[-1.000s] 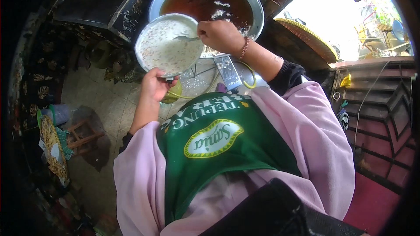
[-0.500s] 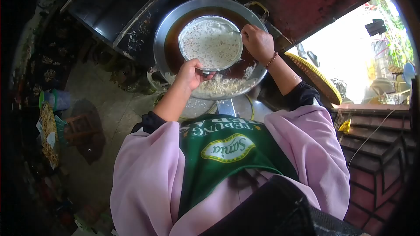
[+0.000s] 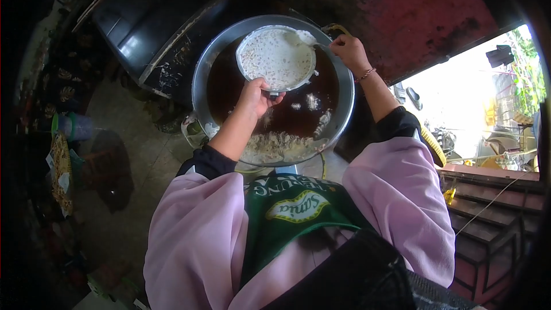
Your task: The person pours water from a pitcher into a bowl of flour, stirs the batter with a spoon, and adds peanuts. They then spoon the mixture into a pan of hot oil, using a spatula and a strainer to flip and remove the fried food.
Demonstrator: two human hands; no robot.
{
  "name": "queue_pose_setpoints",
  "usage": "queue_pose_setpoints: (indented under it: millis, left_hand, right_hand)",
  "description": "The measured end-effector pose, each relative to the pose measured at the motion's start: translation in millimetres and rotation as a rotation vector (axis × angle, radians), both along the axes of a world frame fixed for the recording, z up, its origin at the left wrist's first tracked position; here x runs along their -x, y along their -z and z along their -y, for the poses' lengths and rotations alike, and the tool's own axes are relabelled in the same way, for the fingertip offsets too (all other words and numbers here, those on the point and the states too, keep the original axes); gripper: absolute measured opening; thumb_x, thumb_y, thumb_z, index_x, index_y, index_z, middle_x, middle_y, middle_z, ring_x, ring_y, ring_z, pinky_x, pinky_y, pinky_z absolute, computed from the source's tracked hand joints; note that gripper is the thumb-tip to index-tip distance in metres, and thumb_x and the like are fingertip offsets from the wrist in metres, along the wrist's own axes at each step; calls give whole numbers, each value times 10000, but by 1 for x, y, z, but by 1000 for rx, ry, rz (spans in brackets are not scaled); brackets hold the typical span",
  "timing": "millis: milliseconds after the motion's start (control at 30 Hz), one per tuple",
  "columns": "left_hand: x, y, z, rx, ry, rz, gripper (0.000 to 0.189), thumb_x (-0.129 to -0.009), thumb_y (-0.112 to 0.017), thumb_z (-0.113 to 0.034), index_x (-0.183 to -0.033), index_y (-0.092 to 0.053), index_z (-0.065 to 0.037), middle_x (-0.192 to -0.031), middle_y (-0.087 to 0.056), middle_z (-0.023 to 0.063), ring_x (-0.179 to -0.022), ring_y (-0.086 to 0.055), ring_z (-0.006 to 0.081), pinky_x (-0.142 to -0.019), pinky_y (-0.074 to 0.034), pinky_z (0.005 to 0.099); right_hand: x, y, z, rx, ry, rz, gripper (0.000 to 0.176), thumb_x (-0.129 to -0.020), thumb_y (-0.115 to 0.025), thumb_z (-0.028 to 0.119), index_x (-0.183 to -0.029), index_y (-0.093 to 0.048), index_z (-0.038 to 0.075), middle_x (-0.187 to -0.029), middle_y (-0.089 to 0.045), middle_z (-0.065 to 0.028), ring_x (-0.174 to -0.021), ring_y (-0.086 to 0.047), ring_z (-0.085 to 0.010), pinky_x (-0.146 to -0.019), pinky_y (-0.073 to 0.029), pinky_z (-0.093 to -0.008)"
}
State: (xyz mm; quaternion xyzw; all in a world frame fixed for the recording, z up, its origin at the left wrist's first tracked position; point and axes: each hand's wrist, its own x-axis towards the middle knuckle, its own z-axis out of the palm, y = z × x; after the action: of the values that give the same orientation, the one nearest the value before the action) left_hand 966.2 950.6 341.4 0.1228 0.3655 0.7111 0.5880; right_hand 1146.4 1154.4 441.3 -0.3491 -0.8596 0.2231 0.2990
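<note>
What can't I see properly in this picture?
All in the head view:
End of the spoon: hidden by the right hand.
Inside bottom of the bowl: covered by white mixture.
Bottom of the pan: covered by dark liquid.
Bright area outside: partly washed out by glare.

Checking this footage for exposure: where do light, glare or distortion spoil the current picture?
Head view: the outdoor opening is burnt out nearly to white; head view: pale glare streaks the black panel at upper left; head view: a wide lens seems to bow the edges, with black corners; head view: bowl, left hand and right hand are fairly clear.
</note>
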Motion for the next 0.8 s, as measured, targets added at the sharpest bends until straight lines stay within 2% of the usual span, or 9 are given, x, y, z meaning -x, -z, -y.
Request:
queue_pose_setpoints:
  millis: [67,167,233,300,400,500,533,700,800]
  left_hand:
    - [-1,2,-1,3,-20,4,400,-711,-423,-93,-1077,-435,67,-986,-556,233,-771,-594,321,-614,-519,380]
    - [-8,-8,-2,-12,-39,25,406,-711,-424,-91,-1083,-424,71,-989,-551,233,-769,-592,322,-611,-518,380]
    - [-9,-10,3,-28,-29,22,412,-711,-424,-92,-1088,-416,73,-991,-547,234,-766,-590,323,-608,-517,380]
    - [-9,-13,8,-40,-21,14,418,-712,-425,-95,-1093,-414,75,-977,-551,235,-763,-589,321,-608,-516,379]
    - [-10,-20,12,-20,-31,-15,426,-713,-425,-101,-1101,-412,75,-952,-559,235,-759,-589,318,-610,-514,375]
    - [-13,-32,13,4,-28,-14,425,-714,-425,-106,-1099,-418,75,-930,-567,236,-757,-592,317,-611,-514,372]
    - [-14,-34,16,13,-26,-4,424,-715,-425,-107,-1097,-421,75,-924,-570,236,-757,-593,316,-611,-514,372]
    - [-4,-36,12,45,13,15,417,-714,-426,-107,-1090,-435,73,-942,-568,239,-758,-594,320,-614,-512,374]
    - [-1,-33,13,49,34,11,416,-714,-426,-107,-1091,-436,70,-947,-569,233,-758,-594,318,-616,-512,374]
  right_hand:
    - [-3,14,-25,81,10,-47,195,-671,-644,235,-766,-659,65,-691,-641,-85,-684,-612,-217,-655,-472,-325]
    - [-6,23,-52,124,130,38,162,-691,-640,154,-750,-645,3,-652,-615,-81,-628,-577,-135,-603,-456,-282]
    - [-22,33,-75,-318,-32,262,155,-685,-641,156,-735,-646,9,-648,-611,-68,-626,-574,-140,-599,-454,-285]
    - [-33,37,-88,-429,-95,329,151,-681,-641,159,-723,-644,15,-639,-601,-57,-616,-565,-146,-593,-448,-288]
    - [-50,18,-83,-185,-23,340,130,-695,-616,171,-765,-655,67,-711,-602,-52,-691,-571,-173,-641,-456,-298]
    - [-62,6,-91,-129,47,524,181,-724,-570,181,-862,-685,164,-876,-635,-65,-862,-614,-214,-748,-491,-312]
    - [-68,3,-88,-122,48,529,179,-722,-568,177,-857,-685,164,-867,-634,-66,-854,-614,-215,-744,-491,-313]
    - [-72,19,-106,-97,-36,277,135,-695,-629,159,-697,-641,24,-611,-570,-34,-563,-511,-119,-531,-409,-273]
    - [-64,22,-107,-173,-62,406,111,-706,-604,165,-710,-648,64,-682,-596,-40,-653,-551,-146,-587,-438,-289]
